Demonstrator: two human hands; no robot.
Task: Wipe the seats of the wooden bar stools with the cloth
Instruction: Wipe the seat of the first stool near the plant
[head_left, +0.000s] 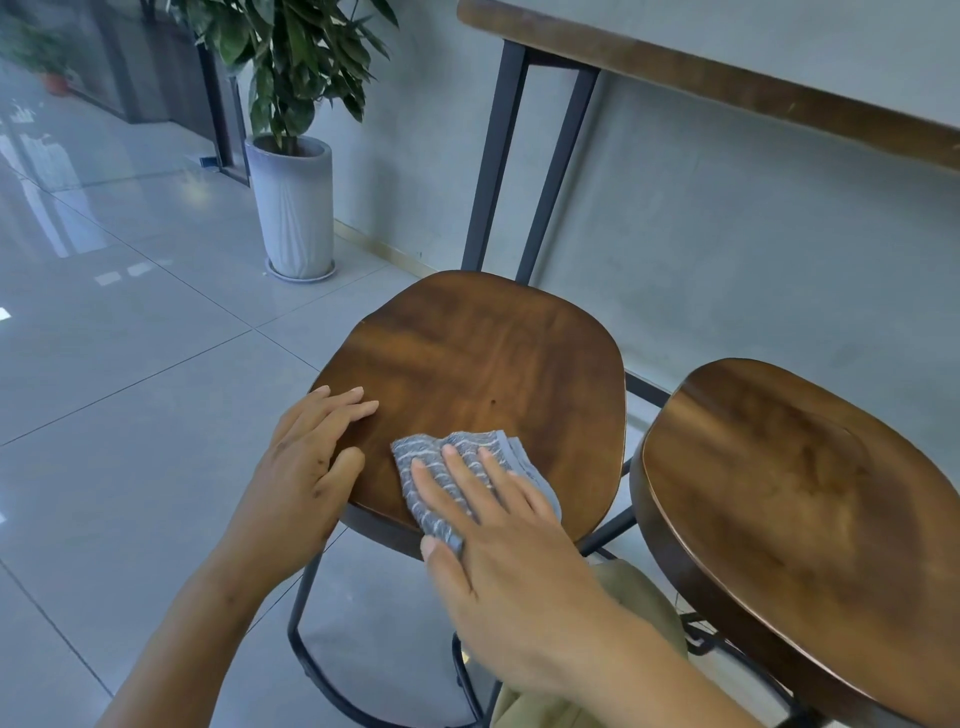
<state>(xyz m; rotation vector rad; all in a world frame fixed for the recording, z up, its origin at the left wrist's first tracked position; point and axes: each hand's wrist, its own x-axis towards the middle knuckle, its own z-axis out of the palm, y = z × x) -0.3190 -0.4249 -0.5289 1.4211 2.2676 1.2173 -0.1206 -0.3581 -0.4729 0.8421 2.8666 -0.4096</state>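
Two wooden bar stools with dark metal legs stand side by side. On the near edge of the left stool's seat (483, 353) lies a grey patterned cloth (467, 452). My right hand (498, 561) presses flat on the cloth, fingers spread over it and thumb at its near corner. My left hand (311, 457) rests flat on the seat's left rim, fingers together, holding nothing. The right stool's seat (789, 499) is bare and untouched.
A wooden counter (727, 78) on black metal legs (498, 171) runs along the grey wall behind the stools. A potted plant in a tall white pot (293, 208) stands at the back left. Glossy tiled floor (130, 364) spreads to the left.
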